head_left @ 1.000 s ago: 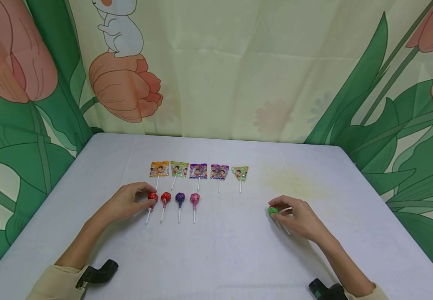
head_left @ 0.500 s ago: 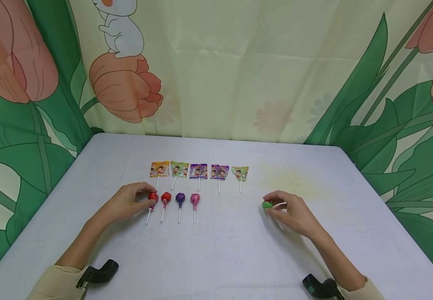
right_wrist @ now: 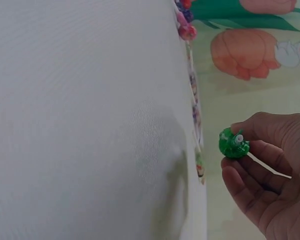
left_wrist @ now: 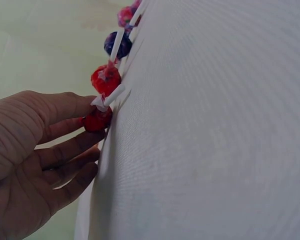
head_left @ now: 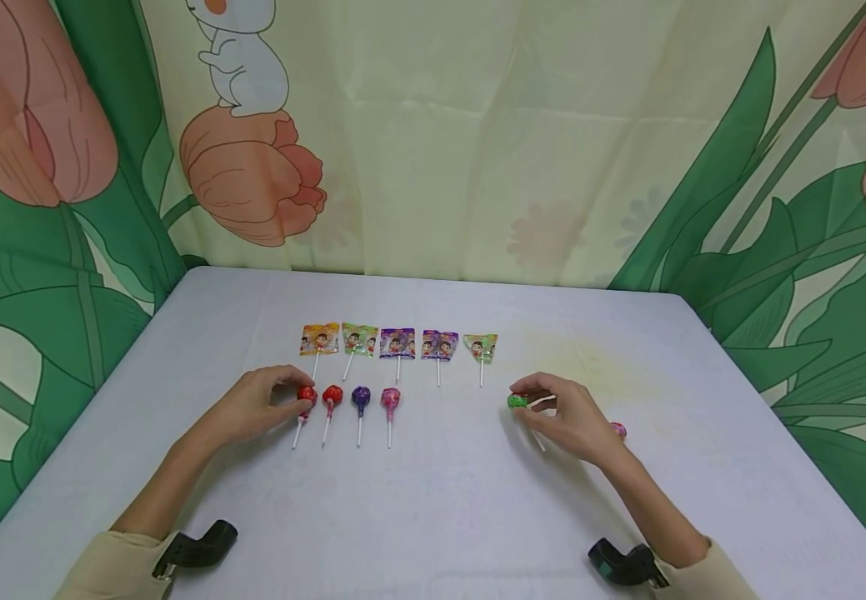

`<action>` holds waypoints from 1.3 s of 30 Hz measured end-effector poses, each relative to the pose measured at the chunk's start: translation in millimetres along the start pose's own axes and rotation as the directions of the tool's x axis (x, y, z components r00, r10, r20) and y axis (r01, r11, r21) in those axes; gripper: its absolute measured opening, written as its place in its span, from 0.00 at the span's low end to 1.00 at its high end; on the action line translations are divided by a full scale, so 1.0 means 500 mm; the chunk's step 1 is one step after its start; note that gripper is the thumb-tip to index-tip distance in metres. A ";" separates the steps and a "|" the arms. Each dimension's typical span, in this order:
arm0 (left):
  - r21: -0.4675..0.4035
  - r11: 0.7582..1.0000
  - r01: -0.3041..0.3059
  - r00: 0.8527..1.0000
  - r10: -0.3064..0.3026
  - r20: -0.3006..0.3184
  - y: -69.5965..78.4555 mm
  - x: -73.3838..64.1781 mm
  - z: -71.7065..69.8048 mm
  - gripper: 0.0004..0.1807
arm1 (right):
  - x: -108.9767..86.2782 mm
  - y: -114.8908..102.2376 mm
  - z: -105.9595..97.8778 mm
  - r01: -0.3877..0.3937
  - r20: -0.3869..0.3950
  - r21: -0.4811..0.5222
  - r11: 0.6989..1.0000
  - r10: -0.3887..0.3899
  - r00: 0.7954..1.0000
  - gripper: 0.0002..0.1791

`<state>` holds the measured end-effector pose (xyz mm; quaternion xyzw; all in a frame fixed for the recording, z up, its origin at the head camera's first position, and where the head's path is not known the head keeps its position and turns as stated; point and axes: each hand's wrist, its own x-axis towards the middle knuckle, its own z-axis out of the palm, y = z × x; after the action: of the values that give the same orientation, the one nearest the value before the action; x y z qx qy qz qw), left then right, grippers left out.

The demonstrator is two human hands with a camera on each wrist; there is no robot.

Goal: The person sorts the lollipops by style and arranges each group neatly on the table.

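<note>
My left hand [head_left: 260, 403] pinches the head of a red lollipop [head_left: 302, 415] at the left end of the front row; its white stick points toward me. Beside it lie another red lollipop [head_left: 332, 397], a dark purple one [head_left: 361, 397] and a pink one [head_left: 390, 400]. Off to the right, my right hand [head_left: 563, 417] holds a green lollipop [right_wrist: 233, 143] between thumb and fingers, raised over the table with its stick slanting down. Past the right wrist, the head of a pink lollipop [head_left: 619, 430] shows; the rest of it is hidden by the arm.
Behind the front row, several flat-wrapped lollipops form a back row, from an orange packet [head_left: 319, 339] to a green one [head_left: 481, 346] at its right end. They lie on a white-covered table [head_left: 433, 517]. A printed curtain [head_left: 433, 167] hangs behind the table.
The right hand has moved left and slightly away from me with the green lollipop, uncovering a pink lollipop behind its wrist. My left hand stays on the red lollipop.
</note>
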<state>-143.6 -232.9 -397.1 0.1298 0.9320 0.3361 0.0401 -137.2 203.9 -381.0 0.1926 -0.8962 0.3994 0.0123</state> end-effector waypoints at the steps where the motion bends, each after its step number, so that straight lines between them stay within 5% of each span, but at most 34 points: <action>1: 0.001 1.000 0.001 1.000 -0.001 0.000 0.000 0.000 0.000 0.15 | 0.002 -0.002 0.002 0.005 0.002 0.006 1.000 -0.005 1.000 0.14; 39: 0.008 1.000 -0.007 1.000 0.007 -0.014 -0.002 -0.001 0.003 0.14 | 0.089 -0.076 0.116 0.003 0.030 0.113 0.994 -0.006 1.000 0.13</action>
<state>-143.3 -233.0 -398.9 0.1309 0.9331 0.3334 0.0320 -157.3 124.4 -385.6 0.2009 -0.8718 0.4466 -0.0114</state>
